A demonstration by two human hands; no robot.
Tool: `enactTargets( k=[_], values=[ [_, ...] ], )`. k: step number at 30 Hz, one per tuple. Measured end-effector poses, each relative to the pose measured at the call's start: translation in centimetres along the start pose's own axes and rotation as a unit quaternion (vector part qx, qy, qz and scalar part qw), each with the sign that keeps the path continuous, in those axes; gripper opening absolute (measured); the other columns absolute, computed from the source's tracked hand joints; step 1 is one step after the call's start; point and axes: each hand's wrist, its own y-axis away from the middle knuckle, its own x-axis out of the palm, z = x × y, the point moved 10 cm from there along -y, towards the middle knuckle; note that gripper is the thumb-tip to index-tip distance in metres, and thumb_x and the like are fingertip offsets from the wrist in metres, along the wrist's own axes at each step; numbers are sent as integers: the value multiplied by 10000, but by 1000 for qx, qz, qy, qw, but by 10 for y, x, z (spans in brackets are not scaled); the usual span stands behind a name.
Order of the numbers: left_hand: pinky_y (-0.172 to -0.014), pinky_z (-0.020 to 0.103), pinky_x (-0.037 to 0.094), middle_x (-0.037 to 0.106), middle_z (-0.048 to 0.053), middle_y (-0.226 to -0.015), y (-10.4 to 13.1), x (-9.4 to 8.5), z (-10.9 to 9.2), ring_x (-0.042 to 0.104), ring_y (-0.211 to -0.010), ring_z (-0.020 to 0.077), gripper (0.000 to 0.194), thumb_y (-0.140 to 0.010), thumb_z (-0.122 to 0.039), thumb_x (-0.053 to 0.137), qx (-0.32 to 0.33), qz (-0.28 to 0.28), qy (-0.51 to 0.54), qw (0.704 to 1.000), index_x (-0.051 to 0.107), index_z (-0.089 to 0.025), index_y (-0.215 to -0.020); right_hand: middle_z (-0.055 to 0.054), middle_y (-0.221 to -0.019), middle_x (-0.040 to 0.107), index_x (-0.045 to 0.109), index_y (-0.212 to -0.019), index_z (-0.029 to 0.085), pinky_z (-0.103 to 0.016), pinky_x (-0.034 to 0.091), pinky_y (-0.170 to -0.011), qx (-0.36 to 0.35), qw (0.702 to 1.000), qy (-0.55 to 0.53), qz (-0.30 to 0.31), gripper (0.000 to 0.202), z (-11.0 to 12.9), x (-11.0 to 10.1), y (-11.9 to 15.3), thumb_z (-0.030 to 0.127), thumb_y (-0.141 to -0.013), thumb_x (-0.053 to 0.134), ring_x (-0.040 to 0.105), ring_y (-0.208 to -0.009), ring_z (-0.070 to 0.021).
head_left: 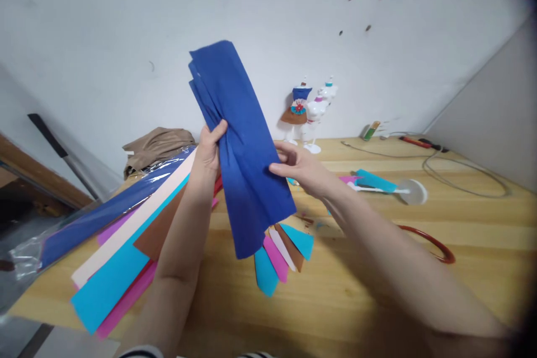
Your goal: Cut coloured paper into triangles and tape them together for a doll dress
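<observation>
1. Your left grip was grasping the blue sheet, thumb pressed over its front and the fabric creasing around it.
2. Your right grip was at the sheet's right edge, with the thumb on its front; you could not tell whether it pinched the material firmly.
3. The blue sheet was raised above the counter, nearer to you than the small dress forms and left of them, its layered edges showing at the upper left.
4. Nearer to you than the dress forms, below the sheet, a fan of coloured pieces lay on the counter in cyan, magenta, pale pink and brown.
5. Far left of the dress forms, you had long coloured strips beside a plastic-wrapped blue roll, with a heap of brown fabric behind them.
6. Right of the dress forms and nearer to you, a white stand lay on its side near a cyan piece.
7. Farther right of the dress forms were a grey cable and a red-handled tool.
8. A red curved object lay nearer to you, right of the dress forms.
</observation>
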Motion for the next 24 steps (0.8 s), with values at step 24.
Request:
enactTargets(
  k=[24],
  values=[
    [-1126, 437, 592, 847, 77, -923, -10, -13, 49, 807, -1079, 277, 249, -747, -80, 789, -130, -80, 17, 988, 774, -137, -989, -76, -990, 843, 827, -1103, 241, -450, 638, -874, -141, 861, 399, -283, 332, 47, -85, 23, 182, -842, 629, 793, -888, -289]
  ],
)
